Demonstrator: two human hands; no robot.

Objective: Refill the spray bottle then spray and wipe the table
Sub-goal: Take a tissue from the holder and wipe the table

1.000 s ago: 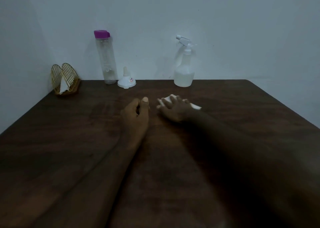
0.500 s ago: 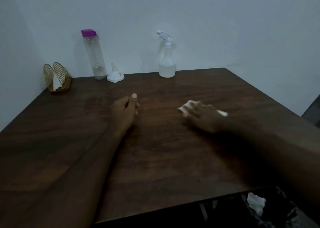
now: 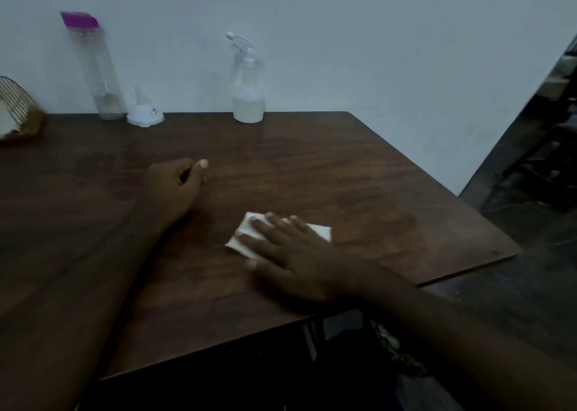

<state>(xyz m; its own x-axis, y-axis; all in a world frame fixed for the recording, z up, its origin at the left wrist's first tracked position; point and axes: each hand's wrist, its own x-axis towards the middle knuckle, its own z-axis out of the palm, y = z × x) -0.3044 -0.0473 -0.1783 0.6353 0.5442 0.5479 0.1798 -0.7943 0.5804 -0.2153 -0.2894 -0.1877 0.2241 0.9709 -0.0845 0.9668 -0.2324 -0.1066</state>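
Note:
A folded white tissue (image 3: 321, 231) lies on the dark wooden table (image 3: 359, 176), near its front right part. My right hand (image 3: 290, 254) presses flat on the tissue with straight fingers. My left hand (image 3: 175, 185) rests on the table to the left, fingers loosely curled and holding nothing. A clear spray bottle (image 3: 248, 92) with pale liquid in its lower part stands at the back edge by the wall. A tall clear water bottle (image 3: 96, 70) with a purple cap stands at the back left, and a small white funnel (image 3: 144, 114) sits upside down beside it.
A gold wire napkin holder (image 3: 18, 114) with white napkins sits at the far left edge. The white wall runs behind the table. The table's right corner and front edge are close to my right arm; dark floor and furniture lie beyond on the right.
My right hand has slid the tissue from the middle of the table toward the right and nearer to me. The left hand stays put. The camera view has turned right.

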